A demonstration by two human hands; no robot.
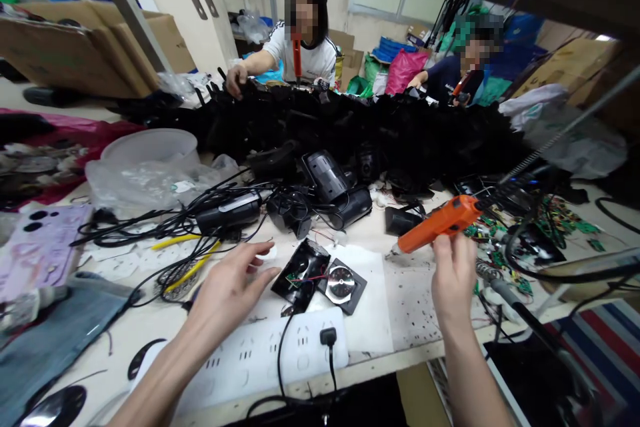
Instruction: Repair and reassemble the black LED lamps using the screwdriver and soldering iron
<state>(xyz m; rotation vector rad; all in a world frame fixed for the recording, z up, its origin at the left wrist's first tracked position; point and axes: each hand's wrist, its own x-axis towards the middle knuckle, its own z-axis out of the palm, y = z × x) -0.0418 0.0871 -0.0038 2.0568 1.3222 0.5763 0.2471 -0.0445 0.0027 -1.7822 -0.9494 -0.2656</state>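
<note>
My right hand grips an orange electric screwdriver, its tip pointing down and left just above the bench. With fingers apart, my left hand hovers just left of an opened black plastic housing and holds nothing. A bit of green circuit board shows inside that housing. Red and black wires run from it to a round silver speaker-like disc on a dark square plate. Both pieces lie on a white sheet. Behind them are black device housings with tangled cables.
A white power strip with a black plug lies along the front. Black plastic parts are heaped across the back. Green circuit boards lie right, beside a soldering iron in a coiled holder. Two people work opposite.
</note>
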